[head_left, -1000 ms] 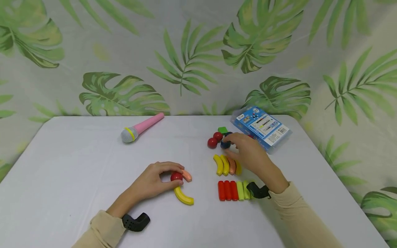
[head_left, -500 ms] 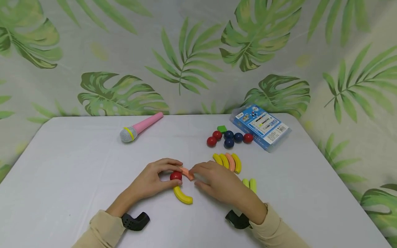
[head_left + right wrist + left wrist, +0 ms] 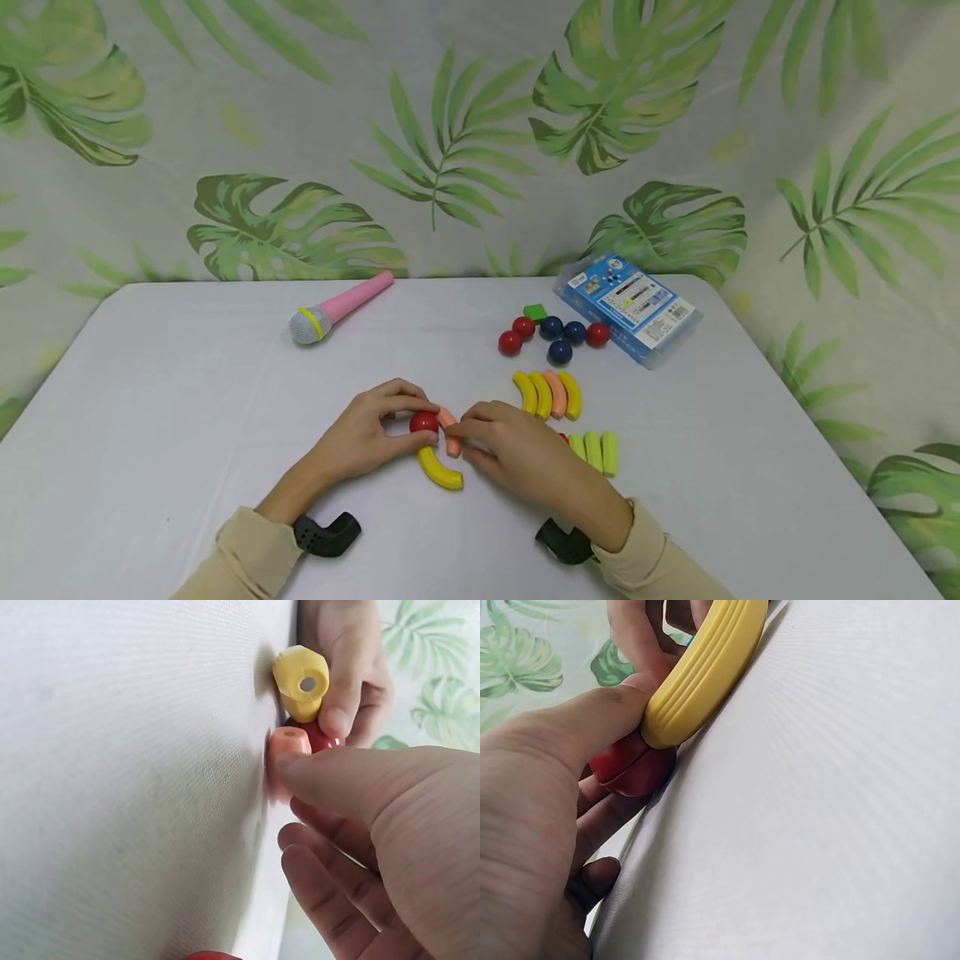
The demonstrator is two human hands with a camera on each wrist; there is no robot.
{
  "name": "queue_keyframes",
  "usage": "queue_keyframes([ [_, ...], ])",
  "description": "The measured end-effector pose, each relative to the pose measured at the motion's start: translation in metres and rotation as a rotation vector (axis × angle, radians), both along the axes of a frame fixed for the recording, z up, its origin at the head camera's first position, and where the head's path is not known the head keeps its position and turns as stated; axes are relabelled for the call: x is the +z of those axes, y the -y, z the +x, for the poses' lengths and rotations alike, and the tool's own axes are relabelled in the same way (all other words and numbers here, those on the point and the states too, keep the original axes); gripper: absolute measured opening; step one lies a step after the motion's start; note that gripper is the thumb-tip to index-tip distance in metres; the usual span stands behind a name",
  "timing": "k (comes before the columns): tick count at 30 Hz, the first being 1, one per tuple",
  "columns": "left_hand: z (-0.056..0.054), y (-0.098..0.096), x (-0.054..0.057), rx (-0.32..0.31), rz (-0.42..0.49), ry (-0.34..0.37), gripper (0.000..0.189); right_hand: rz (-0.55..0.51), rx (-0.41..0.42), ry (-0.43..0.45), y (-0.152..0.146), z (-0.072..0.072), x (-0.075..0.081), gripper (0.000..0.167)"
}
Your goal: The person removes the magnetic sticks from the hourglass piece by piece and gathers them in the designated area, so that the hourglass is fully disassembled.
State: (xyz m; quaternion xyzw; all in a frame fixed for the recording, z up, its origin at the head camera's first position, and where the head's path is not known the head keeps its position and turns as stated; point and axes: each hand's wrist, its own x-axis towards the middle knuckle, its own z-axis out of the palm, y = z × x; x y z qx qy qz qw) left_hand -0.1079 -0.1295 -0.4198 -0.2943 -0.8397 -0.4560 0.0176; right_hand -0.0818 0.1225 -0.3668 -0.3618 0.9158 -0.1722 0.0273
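Note:
My left hand [image 3: 378, 422] holds a red ball [image 3: 423, 422] between thumb and fingers on the white table. From the ball a yellow curved stick [image 3: 442, 473] reaches down and right; the left wrist view shows its ridged end against the red ball [image 3: 635, 769]. With its thumb and forefinger, my right hand [image 3: 525, 446] pinches an orange curved stick [image 3: 452, 442], whose far end lies close to the ball. In the right wrist view the thumb presses on the orange stick [image 3: 285, 761], and the yellow stick's end [image 3: 301, 671] shows a round grey spot. The forefinger is hidden there.
Behind my right hand lie yellow and orange curved sticks [image 3: 542, 394] and light green straight sticks [image 3: 592, 452]. Red balls [image 3: 511, 342], blue balls [image 3: 560, 352] and a green piece [image 3: 535, 312] sit near a blue box [image 3: 630, 308]. A pink toy microphone [image 3: 341, 308] lies back left.
My right hand came from the blue balls to the orange stick and has turned its near end toward me. One blue ball rolled slightly right. My left hand has stayed on the red ball.

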Motion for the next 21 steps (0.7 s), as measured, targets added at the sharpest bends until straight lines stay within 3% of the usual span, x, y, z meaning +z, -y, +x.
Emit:
queue_keyframes([
  [9,-0.0013,0.0002,0.0014,-0.064,-0.023,0.006,0.034,-0.017,-0.016,0.012,-0.0005,-0.0004,-0.0019,0.023],
  [21,-0.0012,-0.0013,-0.0007,-0.062,-0.072,0.01,0.03,0.024,-0.079,0.11,0.0037,-0.0022,-0.002,0.028],
])
